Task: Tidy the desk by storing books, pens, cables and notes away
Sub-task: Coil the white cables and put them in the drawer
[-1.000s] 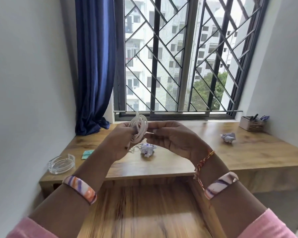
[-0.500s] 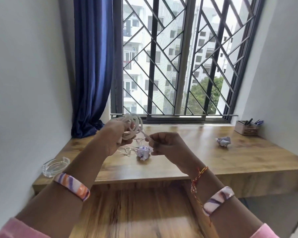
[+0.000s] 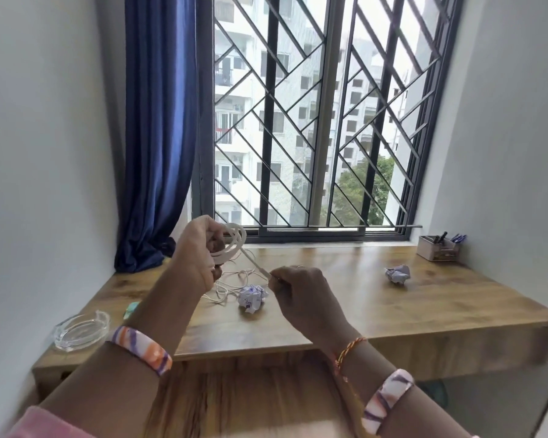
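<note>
right hand (image 3: 301, 290) lowered, cable (image 3: 234, 240) end stretched

A wide window (image 3: 317, 121) fills the far wall, its dark frame backed by a black metal grille (image 3: 298, 128) of upright bars and diagonals. Through it stand pale apartment blocks (image 3: 234, 90) and a green tree (image 3: 361, 191), and bright daylight comes in. A deep blue curtain (image 3: 159, 137) hangs bunched at the window's left side, its hem resting on the back left corner of the tabletop (image 3: 424, 308). Plain white walls (image 3: 38, 153) close in on both sides. The wooden tabletop runs wall to wall below the sill, with a lower wood-grain surface (image 3: 234, 396) in front of it.
</note>
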Tool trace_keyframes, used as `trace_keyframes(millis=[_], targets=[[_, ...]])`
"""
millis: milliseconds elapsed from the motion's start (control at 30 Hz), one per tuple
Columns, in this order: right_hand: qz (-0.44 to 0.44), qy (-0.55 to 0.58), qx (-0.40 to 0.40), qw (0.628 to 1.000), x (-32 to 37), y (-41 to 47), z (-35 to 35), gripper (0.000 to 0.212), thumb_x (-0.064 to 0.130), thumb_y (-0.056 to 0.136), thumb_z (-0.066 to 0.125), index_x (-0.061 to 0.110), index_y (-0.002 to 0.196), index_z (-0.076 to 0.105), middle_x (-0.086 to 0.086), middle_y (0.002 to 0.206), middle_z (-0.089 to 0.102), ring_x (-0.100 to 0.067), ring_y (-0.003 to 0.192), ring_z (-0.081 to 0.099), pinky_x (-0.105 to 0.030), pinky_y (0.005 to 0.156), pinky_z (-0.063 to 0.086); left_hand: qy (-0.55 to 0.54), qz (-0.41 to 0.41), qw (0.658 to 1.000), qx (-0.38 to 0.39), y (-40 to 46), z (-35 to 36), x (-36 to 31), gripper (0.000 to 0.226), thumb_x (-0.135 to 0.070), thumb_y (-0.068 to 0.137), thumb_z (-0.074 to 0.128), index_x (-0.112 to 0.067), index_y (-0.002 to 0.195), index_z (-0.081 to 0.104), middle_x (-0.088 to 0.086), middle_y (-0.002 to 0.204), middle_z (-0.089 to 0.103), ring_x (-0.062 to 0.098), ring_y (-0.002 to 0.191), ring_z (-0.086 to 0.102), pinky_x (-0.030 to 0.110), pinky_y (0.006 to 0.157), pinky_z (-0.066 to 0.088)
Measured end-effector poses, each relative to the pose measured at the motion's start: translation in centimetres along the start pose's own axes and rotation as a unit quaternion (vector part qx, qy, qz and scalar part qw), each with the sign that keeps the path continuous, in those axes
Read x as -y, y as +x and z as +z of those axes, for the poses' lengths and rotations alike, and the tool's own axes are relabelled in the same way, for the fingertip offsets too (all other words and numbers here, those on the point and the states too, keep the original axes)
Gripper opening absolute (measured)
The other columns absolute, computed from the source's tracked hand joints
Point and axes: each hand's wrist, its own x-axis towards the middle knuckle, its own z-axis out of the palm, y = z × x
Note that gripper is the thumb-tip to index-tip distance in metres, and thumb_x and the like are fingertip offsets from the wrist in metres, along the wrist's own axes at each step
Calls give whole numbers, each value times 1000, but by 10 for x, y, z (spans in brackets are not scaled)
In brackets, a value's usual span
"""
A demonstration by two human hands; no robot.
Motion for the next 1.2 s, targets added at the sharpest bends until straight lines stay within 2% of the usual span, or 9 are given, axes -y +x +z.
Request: trace_keyframes(millis=[133, 233, 433, 667, 800, 933, 1067, 1167, 1200], targets=[[-69, -191, -9, 979, 31, -12, 4, 11, 22, 63, 76, 17, 63, 66, 1, 60, 64, -17, 54, 64, -20, 45, 44, -159, -106, 981, -28, 15, 6, 11, 25, -23, 83, 48, -17, 59, 52, -10, 46, 45, 9, 48, 39, 21, 50, 29], [-107, -232, -5, 967, 45, -14, 11, 27, 24, 42, 83, 19, 49, 58, 4, 47, 57, -12, 43, 57, -15, 36, 36, -222, -65, 972, -45, 28, 19, 28, 28, -26, 93, 45, -10, 74, 57, -7, 47, 48, 11, 50, 42, 21, 48, 35], [-100, -222, -62, 968, 38, -14, 5, 17, 25, 56, 73, 22, 53, 57, 5, 51, 58, -10, 46, 58, -17, 36, 34, -39, 146, 988, -20, 11, 41, 40, 37, -22, 99, 39, -3, 75, 61, 8, 75, 67, 4, 35, 51, 16, 40, 40], [-31, -177, -142, 973, 30, -2, -10, 28, 31, 81, 41, 19, 61, 57, 5, 57, 58, -15, 49, 59, -22, 35, 33, 144, 316, 935, 73, 8, 34, 51, 23, -26, 91, 52, -6, 99, 62, 9, 97, 72, 20, 74, 66, 36, 76, 52], [-3, -86, -163, 983, 33, 1, -29, 27, 28, 91, 40, 15, 74, 57, 2, 71, 63, -22, 62, 61, -21, 51, 27, 102, 294, 931, 191, 1, 32, 45, 44, -35, 78, 68, 7, 94, 65, 30, 91, 64, 28, 80, 57, 39, 82, 48], [39, 48, -157, 986, 28, 14, -42, 29, 32, 97, 40, 14, 87, 60, 5, 79, 54, -21, 79, 52, -28, 65, 31, -30, 168, 932, 321, -3, 34, 48, 51, -36, 74, 66, 6, 101, 60, 13, 86, 61, 17, 80, 56, 23, 79, 52], [79, 124, -179, 973, 23, 23, -45, 32, 35, 92, 42, 15, 82, 64, 8, 76, 44, -15, 88, 46, -27, 74, 35, -73, 127, 913, 381, 0, 35, 49, 55, -29, 57, 84, 3, 98, 64, 9, 86, 69, 14, 77, 66, 25, 80, 56], [127, 229, -154, 953, 14, 22, -50, 12, 34, 83, 65, 25, 86, 57, 6, 86, 53, -20, 98, 52, -31, 83, 44, -55, 128, 917, 374, -3, 33, 43, 43, -12, 63, 73, 6, 101, 63, 10, 85, 69, 15, 74, 67, 25, 75, 57], [156, 323, -114, 926, 12, 22, -54, 24, 35, 78, 71, 26, 94, 55, -3, 94, 59, -23, 95, 58, -35, 80, 50, -55, 126, 919, 370, -4, 32, 41, 41, -9, 65, 69, 7, 102, 62, 10, 83, 68, 15, 72, 66, 25, 73, 57]])
